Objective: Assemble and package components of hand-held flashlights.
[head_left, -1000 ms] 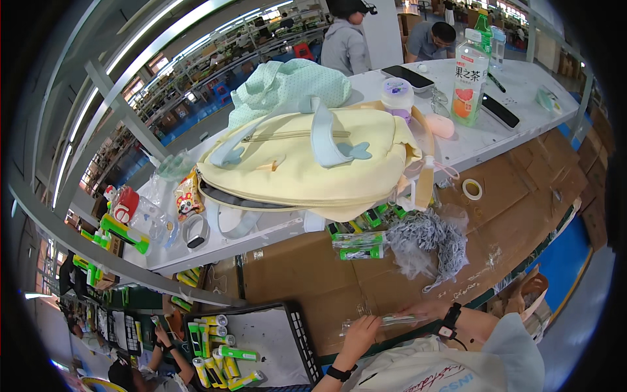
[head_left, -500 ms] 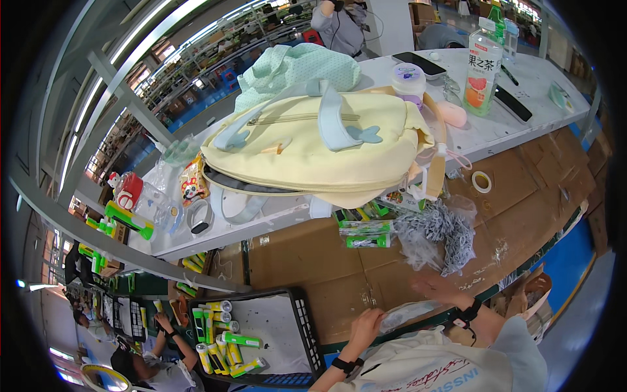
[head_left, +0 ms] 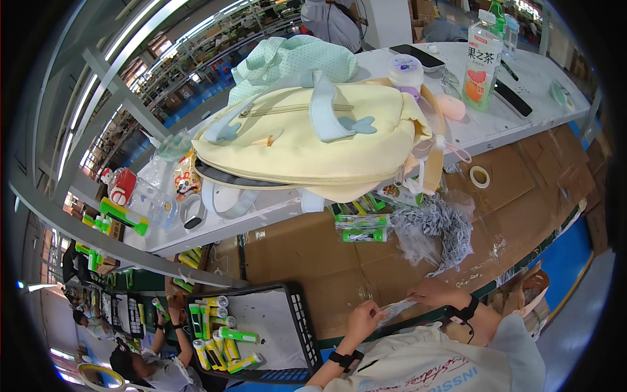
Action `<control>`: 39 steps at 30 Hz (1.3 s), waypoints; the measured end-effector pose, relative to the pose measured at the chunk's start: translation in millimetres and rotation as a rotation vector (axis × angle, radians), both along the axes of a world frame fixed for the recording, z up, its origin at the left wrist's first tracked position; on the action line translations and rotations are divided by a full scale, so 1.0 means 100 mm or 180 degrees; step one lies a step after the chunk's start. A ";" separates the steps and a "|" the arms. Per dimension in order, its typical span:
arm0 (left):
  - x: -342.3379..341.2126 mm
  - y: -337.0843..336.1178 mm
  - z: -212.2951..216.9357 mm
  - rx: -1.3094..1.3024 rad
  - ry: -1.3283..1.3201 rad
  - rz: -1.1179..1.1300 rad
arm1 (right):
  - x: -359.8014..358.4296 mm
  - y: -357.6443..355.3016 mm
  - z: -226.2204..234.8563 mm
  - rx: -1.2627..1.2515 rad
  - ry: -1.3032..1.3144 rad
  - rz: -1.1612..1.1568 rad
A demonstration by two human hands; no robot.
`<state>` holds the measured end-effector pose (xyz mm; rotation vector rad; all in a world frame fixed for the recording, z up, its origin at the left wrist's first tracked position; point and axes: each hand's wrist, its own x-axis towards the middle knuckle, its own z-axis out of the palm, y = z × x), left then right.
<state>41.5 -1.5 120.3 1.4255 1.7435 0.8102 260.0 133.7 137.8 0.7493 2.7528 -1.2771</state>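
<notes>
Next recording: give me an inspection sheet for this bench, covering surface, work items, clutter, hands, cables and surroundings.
Surface: brown cardboard-covered bench below a white shelf.
Job's things: clear plastic bag held between both hands; grey cord bundle and green packets nearby.
Clutter: yellow backpack, drink bottle, tape roll, black tray of green tubes.
Grippers: left hand and right hand pinch the bag.
Cables: nothing seen.
Surroundings: other people at neighbouring benches.

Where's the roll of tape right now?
In the head view, the tape roll lies flat on the cardboard at right, below the white shelf edge.
</notes>
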 end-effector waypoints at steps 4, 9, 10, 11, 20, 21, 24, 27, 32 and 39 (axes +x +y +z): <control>-0.06 0.09 0.10 0.0218 0.0027 0.0196 | -0.24 0.01 0.58 -0.0176 -0.0351 -0.0281; -0.08 0.14 0.23 0.0301 -0.0095 -0.0107 | -0.41 -0.12 0.67 0.1007 0.1218 0.0344; -0.08 0.14 0.24 0.0419 0.0029 -0.0311 | -0.42 -0.14 0.59 0.1011 0.1223 0.0355; -0.06 0.14 0.24 0.0425 0.0033 -0.0301 | -0.43 -0.14 0.45 0.0771 0.0931 0.0408; 0.00 -0.03 0.29 0.0166 -0.0985 -0.0322 | -0.39 0.00 0.07 -0.1106 0.0327 0.0827; -0.03 -0.08 0.21 0.0306 -0.1017 -0.0484 | -0.39 0.00 0.10 -0.1394 0.0002 0.0919; -0.11 -0.17 0.10 0.0171 -0.1340 -0.0781 | -0.36 0.00 -0.03 -0.1540 -0.0427 0.1292; -0.14 -0.26 -0.10 -0.0429 -0.1852 -0.0625 | -0.23 0.03 -0.78 -0.2223 -0.0463 0.1330; -0.32 -0.30 -0.17 -0.0410 -0.2116 0.0448 | -0.06 0.66 -1.13 -0.2230 -0.1533 0.1141; -0.45 -0.38 -0.16 0.0086 -0.0942 0.0331 | -0.36 0.89 -1.21 -0.0346 0.1071 -0.1524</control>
